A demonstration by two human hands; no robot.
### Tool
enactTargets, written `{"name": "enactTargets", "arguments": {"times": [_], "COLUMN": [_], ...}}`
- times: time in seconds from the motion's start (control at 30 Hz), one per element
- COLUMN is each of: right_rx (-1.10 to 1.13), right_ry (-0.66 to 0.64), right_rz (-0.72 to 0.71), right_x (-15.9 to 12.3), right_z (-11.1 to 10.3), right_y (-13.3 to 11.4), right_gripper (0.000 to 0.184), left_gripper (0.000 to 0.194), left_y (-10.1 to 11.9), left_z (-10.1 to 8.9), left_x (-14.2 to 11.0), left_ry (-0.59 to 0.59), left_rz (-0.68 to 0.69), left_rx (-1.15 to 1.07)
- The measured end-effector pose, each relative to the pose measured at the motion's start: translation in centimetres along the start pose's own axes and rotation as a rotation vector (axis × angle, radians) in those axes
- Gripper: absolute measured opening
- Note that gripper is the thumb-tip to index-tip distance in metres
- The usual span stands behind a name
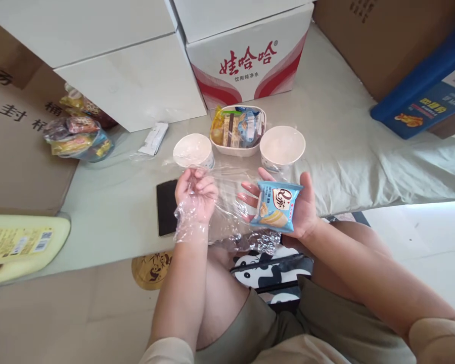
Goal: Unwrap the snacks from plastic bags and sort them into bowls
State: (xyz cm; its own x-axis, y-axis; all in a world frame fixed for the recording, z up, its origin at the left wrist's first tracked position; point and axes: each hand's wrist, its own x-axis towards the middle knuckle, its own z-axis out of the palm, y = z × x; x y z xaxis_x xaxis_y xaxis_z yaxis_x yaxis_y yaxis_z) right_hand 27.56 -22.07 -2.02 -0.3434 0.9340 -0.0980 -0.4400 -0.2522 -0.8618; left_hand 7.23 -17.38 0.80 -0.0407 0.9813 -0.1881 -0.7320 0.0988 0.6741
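My left hand (197, 192) is closed, its fingers curled in on clear plastic film (227, 202). The crinkled film covers part of that wrist and stretches across toward the fingers of my right hand (307, 215). Palm up, with fingers spread and thumb raised, my right hand carries a light blue snack cake packet (276, 205), which looks sealed. Beyond my hands stand a white bowl (192, 147) on the left, a second white bowl (283, 146) on the right, and a white tub (238, 150) of wrapped snacks between and behind them.
A dark phone-like slab (167, 207) lies beside my left hand. Further left are a white packet (154, 139) and a clear container of snacks (79, 139). A white and red carton (250, 65) stands behind; a yellow jug (26, 242) and a blue box (420, 96) flank the surface.
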Motion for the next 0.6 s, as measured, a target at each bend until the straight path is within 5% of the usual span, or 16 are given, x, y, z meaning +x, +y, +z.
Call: {"name": "enactTargets", "arguments": {"times": [0.13,0.37,0.47,0.6], "right_rx": [-0.151,-0.171,-0.178,-0.269], "right_ry": [-0.067,-0.038,0.016,0.106], "right_rz": [-0.092,0.015,-0.032,-0.009], "right_x": [-0.1,0.2,-0.3,-2.0], "right_z": [0.6,1.6,1.8,1.3], "right_y": [1.3,3.6,2.9,0.8], "right_gripper": [0.056,0.042,0.039,0.055], "left_gripper": [0.023,0.025,0.03,0.027], "left_y": [1.9,4.6,5.2,5.4], "left_z": [-2.2,-4.9,-5.6,-5.9], "left_x": [0.5,0.8,1.1,1.3], "left_ry": [-0.001,0.087,0.17,0.105], "left_rz": [0.146,0.297,0.295,0.267], "left_rx": [-0.077,-0.151,-0.161,-0.178]}}
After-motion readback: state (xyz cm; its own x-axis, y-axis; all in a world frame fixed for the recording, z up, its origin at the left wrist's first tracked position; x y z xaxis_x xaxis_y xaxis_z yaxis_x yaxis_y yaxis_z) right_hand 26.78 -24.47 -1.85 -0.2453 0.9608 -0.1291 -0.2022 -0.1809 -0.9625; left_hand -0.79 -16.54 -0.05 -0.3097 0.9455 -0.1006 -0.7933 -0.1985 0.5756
